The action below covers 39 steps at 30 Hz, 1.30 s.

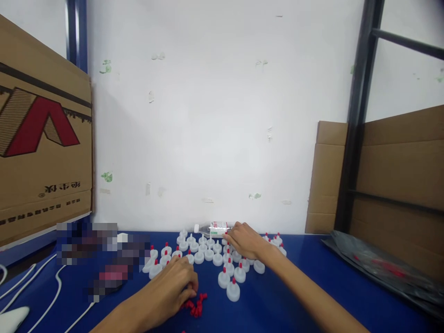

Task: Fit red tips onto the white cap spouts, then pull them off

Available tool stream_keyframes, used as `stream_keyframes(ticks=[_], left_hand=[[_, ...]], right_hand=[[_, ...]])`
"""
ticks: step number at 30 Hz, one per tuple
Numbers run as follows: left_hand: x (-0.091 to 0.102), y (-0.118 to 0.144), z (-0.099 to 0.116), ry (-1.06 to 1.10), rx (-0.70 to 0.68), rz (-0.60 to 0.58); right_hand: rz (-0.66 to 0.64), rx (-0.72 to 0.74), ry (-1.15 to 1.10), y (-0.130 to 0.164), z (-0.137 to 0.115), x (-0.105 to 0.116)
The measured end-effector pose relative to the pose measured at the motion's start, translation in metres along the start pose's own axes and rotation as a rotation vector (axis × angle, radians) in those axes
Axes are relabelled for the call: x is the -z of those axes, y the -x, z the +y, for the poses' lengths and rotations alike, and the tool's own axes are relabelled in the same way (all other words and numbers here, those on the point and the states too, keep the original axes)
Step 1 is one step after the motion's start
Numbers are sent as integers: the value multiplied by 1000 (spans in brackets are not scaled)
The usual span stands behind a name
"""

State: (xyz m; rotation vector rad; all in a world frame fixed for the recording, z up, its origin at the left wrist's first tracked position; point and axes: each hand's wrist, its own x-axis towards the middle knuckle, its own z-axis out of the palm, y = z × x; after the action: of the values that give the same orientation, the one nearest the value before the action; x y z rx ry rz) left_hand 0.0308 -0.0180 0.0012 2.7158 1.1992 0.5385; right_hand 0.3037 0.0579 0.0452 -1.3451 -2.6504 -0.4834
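Several white bottle caps with red tips (233, 290) stand in a cluster on the blue table (312, 282). My right hand (244, 239) reaches into the far side of the cluster, fingers down on the caps near a small clear bottle (212, 228) lying on its side. My left hand (173, 286) rests curled on the table beside a small pile of loose red tips (197, 306), fingertips touching them. Whether either hand pinches a piece is hidden.
A large cardboard box (41, 152) stands at the left, flat cardboard sheets (398, 171) and a black metal rack post (357, 120) at the right. A dark plastic bag (381, 268) lies at the right. White cables (52, 300) run across the left table edge.
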Motion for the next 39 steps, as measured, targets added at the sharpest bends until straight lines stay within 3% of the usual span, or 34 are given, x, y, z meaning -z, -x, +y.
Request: stream_keyframes(ticks=[5, 13, 21, 27, 33, 39], left_hand=[[2, 3, 2, -30, -25, 114], [6, -2, 0, -78, -74, 266], [18, -5, -1, -92, 19, 369], [25, -9, -4, -60, 24, 426], [25, -9, 0, -46, -37, 473], [22, -7, 8, -38, -81, 422]], right_hand=[[12, -25, -28, 1, -4, -4], [93, -29, -204, 2, -19, 18], [63, 40, -426, 1, -27, 9], [181, 76, -521, 3, -36, 23], [156, 209, -485, 10, -66, 29], [134, 254, -473, 14, -72, 35]])
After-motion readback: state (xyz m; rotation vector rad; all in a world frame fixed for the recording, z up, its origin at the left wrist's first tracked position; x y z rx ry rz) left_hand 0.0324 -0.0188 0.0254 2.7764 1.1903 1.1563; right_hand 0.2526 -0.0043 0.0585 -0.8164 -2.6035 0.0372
